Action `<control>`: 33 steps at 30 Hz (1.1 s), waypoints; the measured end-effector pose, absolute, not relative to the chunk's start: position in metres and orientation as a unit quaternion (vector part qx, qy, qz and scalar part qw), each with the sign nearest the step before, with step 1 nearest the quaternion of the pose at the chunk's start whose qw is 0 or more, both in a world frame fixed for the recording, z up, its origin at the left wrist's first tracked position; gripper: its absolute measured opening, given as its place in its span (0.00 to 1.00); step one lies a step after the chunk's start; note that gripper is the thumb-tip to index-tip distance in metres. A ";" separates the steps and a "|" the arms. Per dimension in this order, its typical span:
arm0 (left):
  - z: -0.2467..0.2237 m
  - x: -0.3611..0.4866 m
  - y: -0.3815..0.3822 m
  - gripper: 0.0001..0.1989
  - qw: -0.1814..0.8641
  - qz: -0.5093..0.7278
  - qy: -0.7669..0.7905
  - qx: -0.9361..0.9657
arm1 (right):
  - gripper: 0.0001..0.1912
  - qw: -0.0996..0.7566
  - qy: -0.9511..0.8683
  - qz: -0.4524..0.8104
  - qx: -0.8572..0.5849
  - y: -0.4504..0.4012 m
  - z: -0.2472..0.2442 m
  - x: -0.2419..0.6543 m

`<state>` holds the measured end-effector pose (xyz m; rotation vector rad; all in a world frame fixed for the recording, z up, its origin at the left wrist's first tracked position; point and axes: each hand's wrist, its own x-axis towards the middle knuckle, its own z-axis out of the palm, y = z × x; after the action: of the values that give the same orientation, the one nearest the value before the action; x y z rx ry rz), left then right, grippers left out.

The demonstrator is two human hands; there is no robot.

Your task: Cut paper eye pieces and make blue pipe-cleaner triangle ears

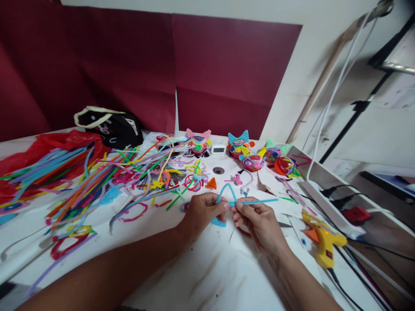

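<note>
Both hands meet over the middle of the white table. A light-blue pipe cleaner (232, 190) is bent into an upright triangle between them, with one straight end running out to the right. My left hand (205, 211) pinches the triangle's left corner. At the right corner, my right hand (259, 220) grips the same pipe cleaner between thumb and fingers. Just under the left fingers lies a flat blue piece (218, 223), partly hidden. A small orange triangle (211, 184) of coiled pipe cleaner rests on the table beyond the left hand.
Many loose colourful pipe cleaners (87, 185) cover the left side, beside a red plastic bag (61, 140) and a black bag (112, 127). Several decorated cat-eared pieces (253, 160) stand at the back near a small digital clock (218, 149). A yellow glue gun (324, 242) and a power strip (333, 209) lie right.
</note>
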<state>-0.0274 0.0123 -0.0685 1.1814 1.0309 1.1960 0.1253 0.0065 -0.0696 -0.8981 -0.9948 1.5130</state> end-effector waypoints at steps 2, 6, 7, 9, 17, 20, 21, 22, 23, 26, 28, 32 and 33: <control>-0.070 -0.027 0.013 0.10 0.557 0.504 0.432 0.499 | 0.11 0.533 -0.415 0.632 -0.380 0.006 -0.069 0.125; -0.074 -0.029 0.014 0.11 0.549 0.487 0.429 0.527 | 0.11 0.530 -0.409 0.632 -0.390 0.006 -0.070 0.123; -0.075 -0.029 0.014 0.11 0.544 0.484 0.429 0.535 | 0.11 0.528 -0.406 0.635 -0.391 0.006 -0.071 0.122; -0.076 -0.030 0.014 0.11 0.536 0.478 0.431 0.546 | 0.12 0.524 -0.400 0.642 -0.392 0.005 -0.072 0.121; -0.072 -0.029 0.012 0.09 0.535 0.476 0.442 0.539 | 0.12 0.519 -0.382 0.659 -0.388 0.006 -0.075 0.120; -0.072 -0.028 0.012 0.09 0.548 0.480 0.438 0.527 | 0.11 0.518 -0.385 0.662 -0.381 0.007 -0.075 0.120; -0.072 -0.028 0.012 0.09 0.555 0.480 0.435 0.522 | 0.11 0.517 -0.387 0.662 -0.380 0.007 -0.075 0.120; -0.073 -0.027 0.012 0.09 0.563 0.480 0.432 0.515 | 0.11 0.517 -0.390 0.660 -0.381 0.007 -0.074 0.120; -0.073 -0.027 0.012 0.10 0.572 0.480 0.428 0.509 | 0.11 0.517 -0.392 0.656 -0.385 0.007 -0.074 0.120; -0.076 -0.027 0.013 0.11 0.594 0.481 0.417 0.491 | 0.12 0.516 -0.402 0.642 -0.400 0.006 -0.075 0.120; -0.077 -0.027 0.013 0.11 0.605 0.483 0.413 0.479 | 0.12 0.515 -0.418 0.628 -0.407 0.006 -0.077 0.121; -0.077 -0.026 0.012 0.11 0.607 0.488 0.417 0.470 | 0.11 0.518 -0.480 0.568 -0.423 0.008 -0.081 0.122; -0.076 -0.026 0.011 0.11 0.603 0.489 0.421 0.470 | 0.11 0.519 -0.491 0.551 -0.431 0.008 -0.081 0.122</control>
<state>-0.0258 0.0112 -0.0759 1.0873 0.9758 1.1314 0.1224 0.0084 -0.0815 -1.0333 -1.1779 1.3209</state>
